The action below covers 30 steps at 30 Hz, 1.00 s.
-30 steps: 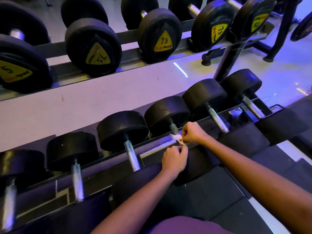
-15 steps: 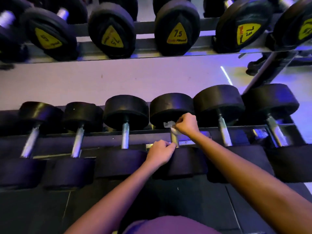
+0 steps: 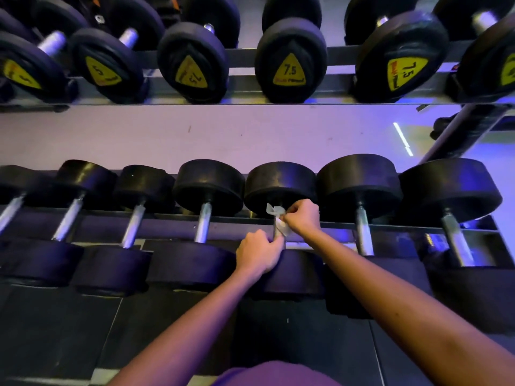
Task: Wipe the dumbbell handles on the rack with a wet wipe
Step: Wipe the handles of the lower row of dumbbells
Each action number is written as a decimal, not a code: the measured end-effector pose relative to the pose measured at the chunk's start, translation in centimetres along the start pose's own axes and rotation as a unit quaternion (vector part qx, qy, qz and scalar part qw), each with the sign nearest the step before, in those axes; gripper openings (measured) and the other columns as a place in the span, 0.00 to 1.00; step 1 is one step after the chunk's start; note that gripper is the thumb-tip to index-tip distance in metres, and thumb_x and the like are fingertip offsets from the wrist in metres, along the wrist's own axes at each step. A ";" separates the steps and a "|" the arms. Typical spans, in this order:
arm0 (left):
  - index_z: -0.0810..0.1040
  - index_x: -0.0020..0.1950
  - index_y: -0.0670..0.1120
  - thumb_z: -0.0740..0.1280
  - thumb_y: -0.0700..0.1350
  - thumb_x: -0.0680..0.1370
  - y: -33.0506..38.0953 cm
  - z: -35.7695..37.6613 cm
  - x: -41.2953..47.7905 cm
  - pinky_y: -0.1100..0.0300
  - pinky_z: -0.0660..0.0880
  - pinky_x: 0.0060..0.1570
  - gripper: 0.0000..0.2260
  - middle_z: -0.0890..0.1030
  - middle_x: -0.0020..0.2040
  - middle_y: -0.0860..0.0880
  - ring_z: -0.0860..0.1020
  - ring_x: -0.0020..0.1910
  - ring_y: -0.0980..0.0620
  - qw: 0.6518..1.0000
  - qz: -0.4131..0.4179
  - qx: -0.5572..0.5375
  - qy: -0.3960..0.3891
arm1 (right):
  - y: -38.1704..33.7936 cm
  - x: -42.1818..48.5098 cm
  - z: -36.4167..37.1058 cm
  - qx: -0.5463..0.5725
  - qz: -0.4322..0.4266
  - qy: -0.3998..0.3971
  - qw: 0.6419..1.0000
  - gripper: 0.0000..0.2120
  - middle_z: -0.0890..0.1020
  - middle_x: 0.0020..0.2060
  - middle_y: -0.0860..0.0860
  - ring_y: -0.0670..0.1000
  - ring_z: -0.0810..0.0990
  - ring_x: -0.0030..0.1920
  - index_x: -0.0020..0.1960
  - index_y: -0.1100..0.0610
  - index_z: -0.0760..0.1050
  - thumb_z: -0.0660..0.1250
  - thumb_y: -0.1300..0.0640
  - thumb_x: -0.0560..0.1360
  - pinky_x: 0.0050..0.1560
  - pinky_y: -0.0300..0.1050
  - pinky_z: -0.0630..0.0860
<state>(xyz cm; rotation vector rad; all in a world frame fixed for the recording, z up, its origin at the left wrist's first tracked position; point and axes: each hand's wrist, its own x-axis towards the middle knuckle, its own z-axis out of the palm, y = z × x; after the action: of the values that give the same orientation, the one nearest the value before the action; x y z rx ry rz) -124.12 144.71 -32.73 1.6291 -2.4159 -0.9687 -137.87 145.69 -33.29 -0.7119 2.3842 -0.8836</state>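
Observation:
Several black dumbbells with silver handles lie side by side on the lower rack rail. My right hand pinches a white wet wipe wrapped against the upper part of one dumbbell handle near the middle of the row. My left hand grips the lower end of that same handle, just above its near weight head. Most of the handle is hidden by the wipe and both hands.
Neighbouring handles stand close on both sides, one to the left and one to the right. An upper rack tier holds black dumbbells with yellow 7.5 labels. Dark rubber floor tiles lie below.
The camera view has swung so the rack lies level across the frame. My right hand with the wipe has slid up the handle toward the far weight head; my left hand stays on the lower end.

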 end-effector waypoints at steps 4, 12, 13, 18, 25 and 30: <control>0.80 0.44 0.41 0.58 0.60 0.72 0.0 -0.2 0.2 0.53 0.69 0.39 0.23 0.81 0.47 0.40 0.78 0.49 0.37 0.999 0.014 0.028 -0.017 | -0.5 0.4 -0.3 -0.018 0.001 -0.022 1.000 0.08 0.84 0.41 0.56 0.53 0.82 0.45 0.45 0.61 0.83 0.73 0.60 0.67 0.43 0.40 0.74; 0.81 0.48 0.42 0.60 0.57 0.75 0.1 -0.5 0.5 0.52 0.74 0.50 0.20 0.81 0.51 0.40 0.77 0.54 0.38 0.998 0.036 0.032 -0.042 | 1.2 -1.7 -0.2 -0.100 0.020 -0.119 0.988 0.07 0.79 0.32 0.55 0.50 0.77 0.31 0.40 0.64 0.83 0.69 0.63 0.65 0.32 0.42 0.76; 0.81 0.49 0.43 0.60 0.57 0.75 0.0 -0.5 0.5 0.52 0.74 0.51 0.19 0.81 0.52 0.40 0.77 0.55 0.38 0.998 0.038 0.034 -0.043 | 1.1 -1.7 -0.1 -0.097 0.019 -0.112 0.989 0.06 0.79 0.31 0.55 0.50 0.78 0.31 0.38 0.63 0.83 0.68 0.64 0.65 0.32 0.42 0.76; 0.82 0.49 0.43 0.59 0.57 0.75 0.0 -0.5 0.6 0.52 0.74 0.48 0.20 0.81 0.52 0.40 0.77 0.53 0.38 0.997 0.045 0.042 -0.047 | -0.6 -0.2 0.3 -0.058 -0.009 -0.009 0.998 0.03 0.83 0.39 0.55 0.53 0.82 0.44 0.39 0.58 0.82 0.74 0.59 0.67 0.42 0.40 0.74; 0.81 0.50 0.42 0.61 0.56 0.75 -0.2 -0.5 0.7 0.56 0.69 0.41 0.20 0.81 0.50 0.41 0.78 0.50 0.40 0.998 0.050 0.017 -0.045 | -0.9 0.2 0.2 -0.054 0.002 -0.023 0.998 0.08 0.82 0.40 0.56 0.54 0.81 0.43 0.45 0.61 0.82 0.75 0.60 0.67 0.43 0.42 0.78; 0.81 0.50 0.42 0.60 0.56 0.75 -0.3 -0.4 1.0 0.54 0.71 0.45 0.20 0.80 0.52 0.40 0.77 0.53 0.38 0.997 0.059 0.024 -0.044 | 0.7 -1.0 -0.2 -0.072 0.051 -0.135 0.987 0.04 0.78 0.29 0.55 0.50 0.77 0.27 0.39 0.64 0.81 0.71 0.67 0.64 0.32 0.43 0.80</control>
<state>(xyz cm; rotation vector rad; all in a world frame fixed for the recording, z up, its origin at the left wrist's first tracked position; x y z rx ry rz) -124.14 143.62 -32.87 1.4693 -2.5786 -0.9893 -137.50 146.81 -33.33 -0.7084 2.2326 -0.5386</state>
